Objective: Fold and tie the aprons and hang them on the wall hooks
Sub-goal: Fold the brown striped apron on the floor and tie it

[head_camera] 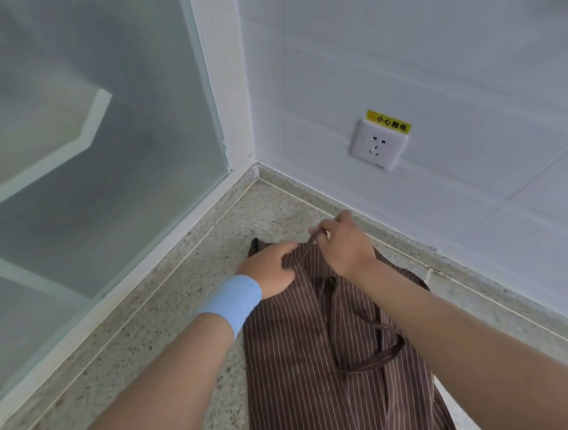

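Note:
A brown apron (295, 373) with thin white stripes lies folded lengthwise on the speckled stone floor, running from the bottom edge up toward the corner. A loose strap loop (384, 355) lies on top of it. My left hand (269, 272), with a light blue wristband, rests on the apron's far end, fingers curled onto the cloth. My right hand (342, 241) pinches a thin apron string (314, 241) at that same end, just beyond the left hand. No wall hooks are in view.
A white tiled wall with a power socket (376, 147) and yellow warning label rises at the right. A frosted glass panel (89, 160) in a white frame closes the left side. The two meet in a corner just beyond the apron.

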